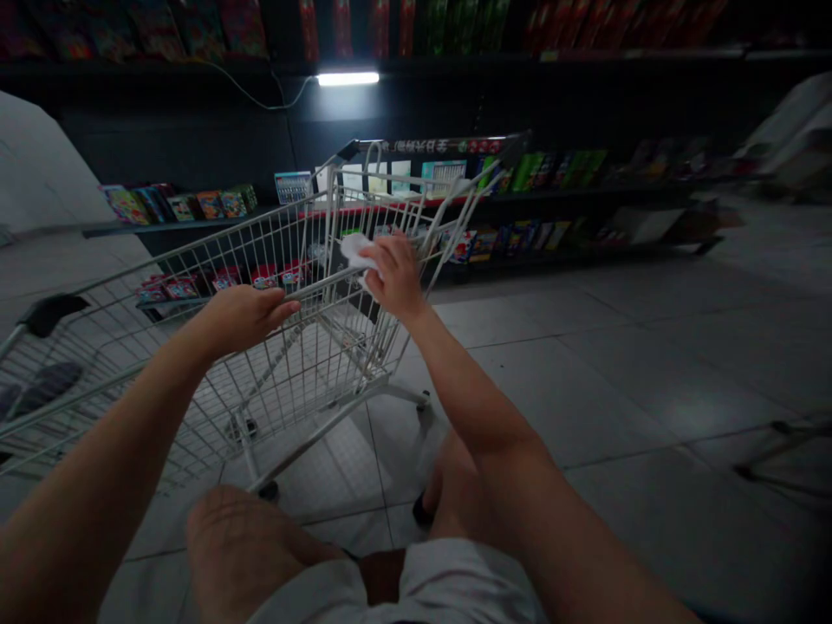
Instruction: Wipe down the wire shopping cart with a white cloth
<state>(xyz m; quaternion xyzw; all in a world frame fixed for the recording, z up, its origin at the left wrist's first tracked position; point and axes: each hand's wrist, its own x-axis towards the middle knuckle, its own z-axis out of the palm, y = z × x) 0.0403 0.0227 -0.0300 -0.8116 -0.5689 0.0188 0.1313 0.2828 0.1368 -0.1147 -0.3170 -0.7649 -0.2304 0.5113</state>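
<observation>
A wire shopping cart (305, 347) stands on the tiled floor in front of me, its handle end raised at the far side. My left hand (243, 314) is closed around the cart's top rim rail. My right hand (393, 276) is closed on a white cloth (357, 253), pressing it against the wire side of the cart near the rim. My bent knees show at the bottom of the view.
Dark store shelves (585, 195) with colourful packaged goods run along the back under a strip light (347, 79). Part of another cart (39, 364) sits at the left edge. A metal frame (786, 451) lies on the floor at the right.
</observation>
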